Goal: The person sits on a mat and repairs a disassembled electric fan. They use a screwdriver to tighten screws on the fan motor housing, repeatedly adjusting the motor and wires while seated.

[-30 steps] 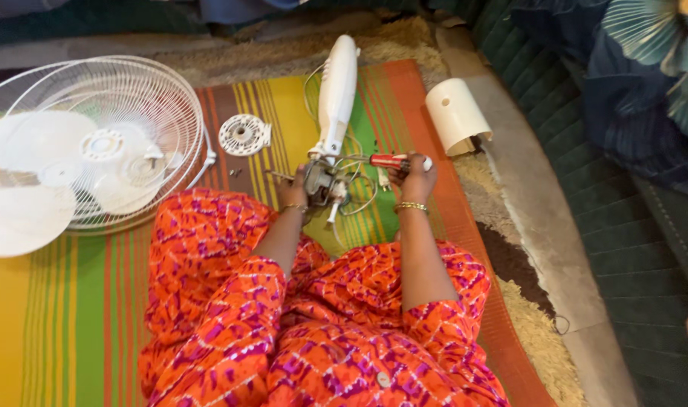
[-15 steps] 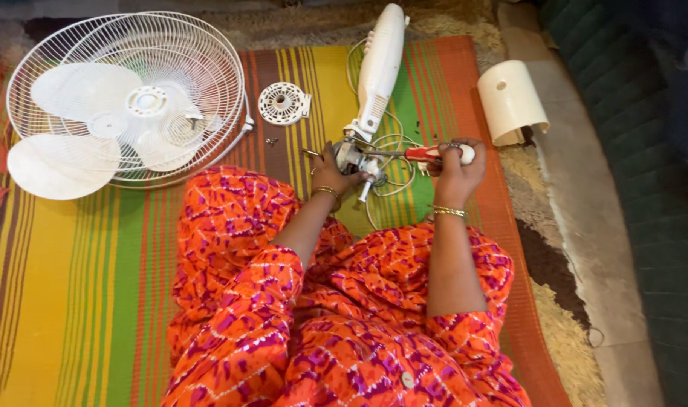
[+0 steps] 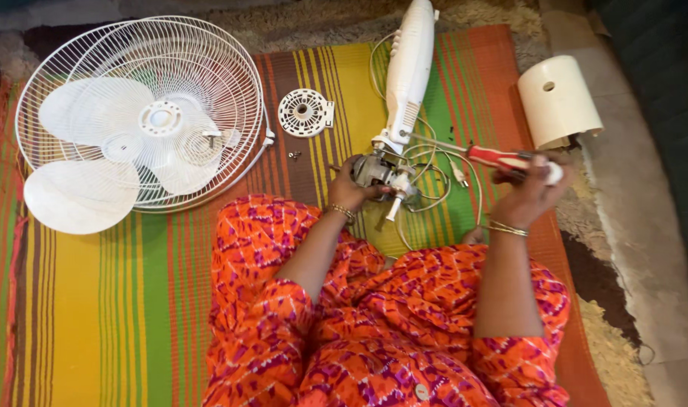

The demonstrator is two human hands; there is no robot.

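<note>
She sits on a striped mat (image 3: 118, 301) of yellow, green and orange, laid over a rough beige rug (image 3: 623, 354) on the floor. Her left hand (image 3: 349, 188) grips the fan motor (image 3: 378, 172) at the foot of the white stand (image 3: 409, 71); her right hand (image 3: 528, 188) is closed around a red-handled screwdriver (image 3: 495, 157) pointing at the motor. White wires (image 3: 442, 181) loop between them. The fan cage (image 3: 144, 113) with blades lies to her left, a round cover (image 3: 305, 113) beside it, a cream housing (image 3: 559, 102) off the mat's right edge.

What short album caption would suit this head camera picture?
Left hand steadies a fan motor while right hand holds a red-handled screwdriver to it, on a striped mat.
</note>
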